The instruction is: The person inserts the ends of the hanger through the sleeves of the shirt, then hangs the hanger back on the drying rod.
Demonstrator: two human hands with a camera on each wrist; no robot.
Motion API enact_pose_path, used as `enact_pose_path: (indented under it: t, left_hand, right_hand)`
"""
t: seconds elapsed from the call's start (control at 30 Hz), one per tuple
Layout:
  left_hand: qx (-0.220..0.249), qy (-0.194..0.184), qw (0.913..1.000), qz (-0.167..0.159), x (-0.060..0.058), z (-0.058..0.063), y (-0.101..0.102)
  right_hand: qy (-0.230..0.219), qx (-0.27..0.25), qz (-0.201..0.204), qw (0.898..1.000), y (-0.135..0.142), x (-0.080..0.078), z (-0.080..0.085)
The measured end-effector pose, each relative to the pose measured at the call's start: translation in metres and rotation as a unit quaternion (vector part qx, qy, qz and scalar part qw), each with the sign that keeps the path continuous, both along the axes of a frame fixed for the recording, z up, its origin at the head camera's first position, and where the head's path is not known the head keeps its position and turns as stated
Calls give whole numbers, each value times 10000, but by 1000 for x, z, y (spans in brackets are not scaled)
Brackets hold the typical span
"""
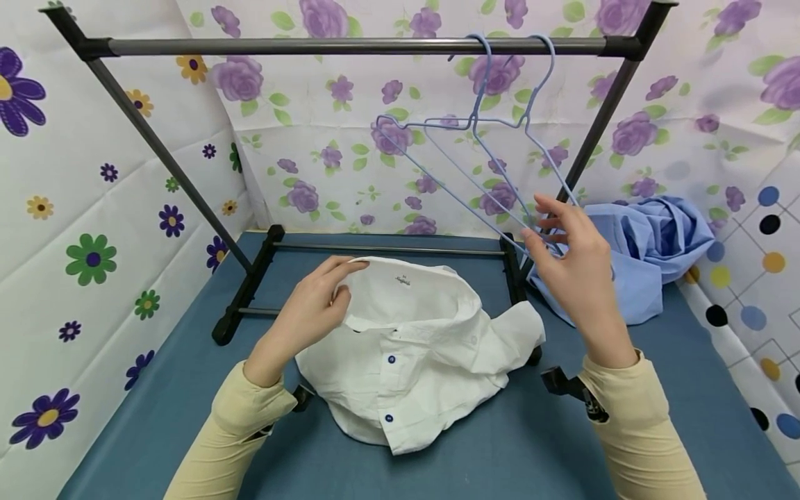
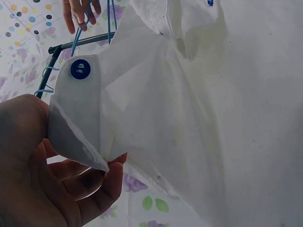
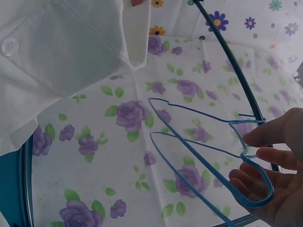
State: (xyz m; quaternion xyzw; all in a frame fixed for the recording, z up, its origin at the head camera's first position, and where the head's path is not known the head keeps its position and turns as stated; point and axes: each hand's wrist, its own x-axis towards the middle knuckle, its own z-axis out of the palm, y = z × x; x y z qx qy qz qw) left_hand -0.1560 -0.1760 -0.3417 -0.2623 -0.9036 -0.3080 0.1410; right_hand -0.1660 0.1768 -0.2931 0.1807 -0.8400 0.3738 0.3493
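A white short-sleeved shirt (image 1: 431, 368) with blue buttons lies front up on the table, collar toward the rack. With thumb and fingertips my left hand (image 1: 319, 302) pinches the shirt at the left of its collar opening. The left wrist view shows these fingers (image 2: 113, 177) at the corner of a white flap with a blue button (image 2: 80, 69). Two blue wire hangers (image 1: 478, 132) hang by their hooks from the rail. My right hand (image 1: 578, 271) is at their lower near ends, its fingers loosely bent. In the right wrist view, one hanger's rounded end (image 3: 265, 198) overlaps the palm, and thumb and forefinger stand apart.
A black metal rack (image 1: 350, 46) spans the table, its feet (image 1: 246, 295) beside and behind the shirt. Behind the right hand a crumpled blue garment (image 1: 656, 236) lies by the rack's right leg. Patterned cloth walls (image 1: 300, 146) enclose the blue table (image 1: 500, 451).
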Motion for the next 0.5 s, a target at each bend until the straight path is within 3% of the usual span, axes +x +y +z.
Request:
enact_pose_path:
  t: [0.23, 0.5]
  left_hand:
    - [28, -3, 10000, -63, 0, -2, -1]
    - [-53, -103, 9998, -157, -2, -6, -1]
  right_hand:
    - [-541, 25, 243, 9982, 0, 0, -12]
    - [-734, -137, 326, 9967, -7, 0, -19]
